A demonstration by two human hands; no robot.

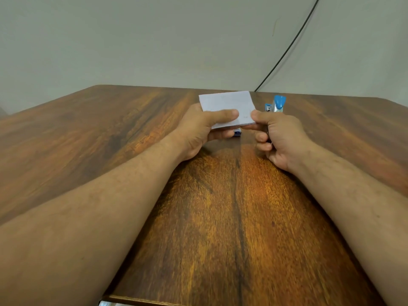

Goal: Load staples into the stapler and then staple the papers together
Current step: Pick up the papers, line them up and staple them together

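Observation:
A small stack of white papers (pixel 227 104) is held above the wooden table (pixel 220 217). My left hand (pixel 198 131) grips its left part, thumb on top and fingers underneath. My right hand (pixel 276 138) pinches the stack's near right corner between thumb and forefinger. The same hand's other fingers curl round a blue and silver stapler (pixel 277 104), whose blue end sticks up behind the hand. A bit of metal shows between those fingers. A small blue staple box (pixel 237 133) lies on the table under the papers, mostly hidden.
A black cable (pixel 287 47) runs down the pale wall to the table's far edge. The table's near edge (pixel 136 299) is at the bottom of the view. Both my forearms stretch across the tabletop.

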